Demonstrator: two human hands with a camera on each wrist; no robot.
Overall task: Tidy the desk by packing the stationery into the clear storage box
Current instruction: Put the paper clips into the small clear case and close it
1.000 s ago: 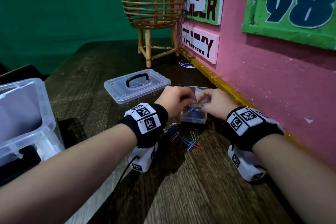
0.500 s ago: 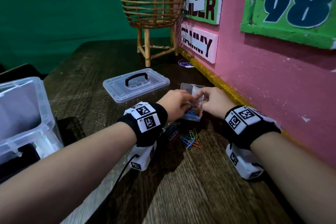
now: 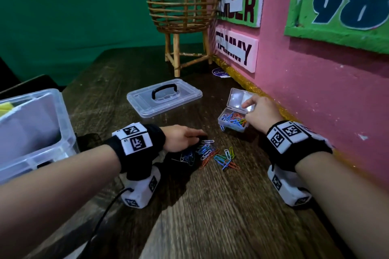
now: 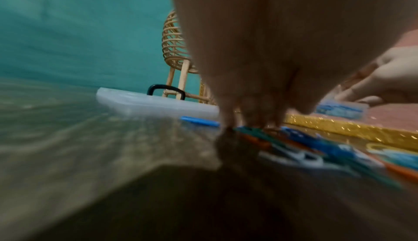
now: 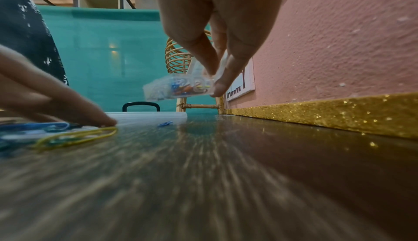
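Note:
A small clear clip case [image 3: 231,122] with coloured paper clips inside stands by the pink wall, its lid [image 3: 239,99] hinged open. My right hand [image 3: 247,111] pinches its right end; in the right wrist view the clip case [image 5: 178,88] hangs tilted just above the table between thumb and fingers [image 5: 222,83]. Loose paper clips [image 3: 212,154] lie in a heap on the wooden table. My left hand [image 3: 201,139] reaches down onto the heap's left edge, its fingertips [image 4: 251,117] touching the paper clips [image 4: 316,148]. The large clear storage box [image 3: 50,132] stands at the far left, open.
The storage box lid [image 3: 164,101] with a black handle lies flat behind the heap. One blue clip [image 5: 165,123] lies apart near it. A rattan basket stand [image 3: 181,6] fills the back corner. The pink wall with a gold glitter strip [image 3: 242,78] bounds the right side.
My left hand has let go of the clip case and dropped back to the loose clips. The case lid has swung open, and my right hand alone now holds the case, further right.

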